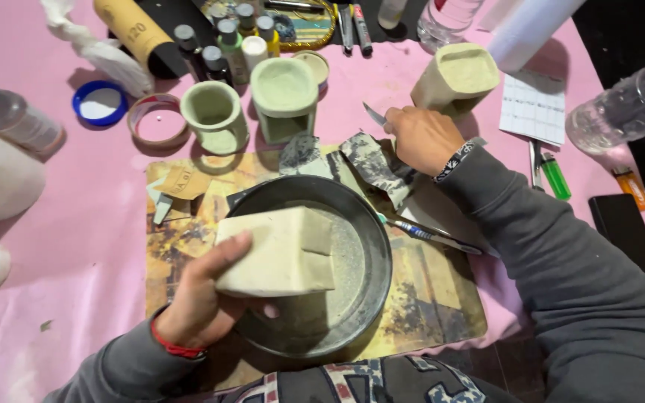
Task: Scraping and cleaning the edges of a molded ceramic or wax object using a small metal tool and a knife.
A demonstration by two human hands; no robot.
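Your left hand (201, 298) curls around a pale cast block (278, 251), thumb on top, holding it tilted above the round metal pan (367, 246). Your right hand (421, 138) reaches forward with arm extended, fingers closed around a small blade (374, 114), just above scraps of sandpaper (373, 166) on the tabletop (76, 246)

head cam | looks steeply down | close over table (76, 246) | single view
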